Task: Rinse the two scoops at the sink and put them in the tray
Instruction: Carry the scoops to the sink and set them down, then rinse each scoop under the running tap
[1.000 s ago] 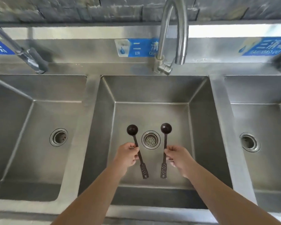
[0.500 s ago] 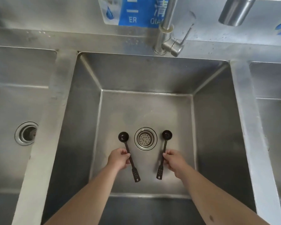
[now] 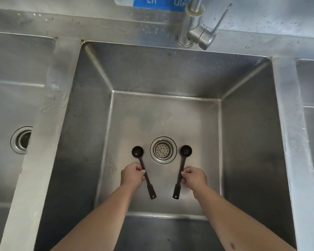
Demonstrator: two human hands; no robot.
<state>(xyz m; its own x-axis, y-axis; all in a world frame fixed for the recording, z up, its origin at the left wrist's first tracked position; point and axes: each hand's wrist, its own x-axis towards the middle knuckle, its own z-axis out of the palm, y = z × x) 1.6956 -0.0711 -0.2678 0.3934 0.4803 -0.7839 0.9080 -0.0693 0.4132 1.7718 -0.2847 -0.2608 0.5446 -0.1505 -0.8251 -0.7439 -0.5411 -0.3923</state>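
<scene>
Fingers: left hand curled round the mid-handle of the left scoop; right hand pinching the mid-handle of the right scoop.

Head view, items:
- Left scoop: dark, bowl up-frame just left of the drain, handle end slanting toward centre.
- Right scoop: dark, bowl just right of the drain, handle end slanting toward centre; the two form a V, ends apart.
- Both scoops low in the middle sink; contact with its floor cannot be told.
- Faucet: base on the back ledge, lever angled right.
- Blue label: on the back wall, cut off.
- Side basin: left, own drain visible.
</scene>
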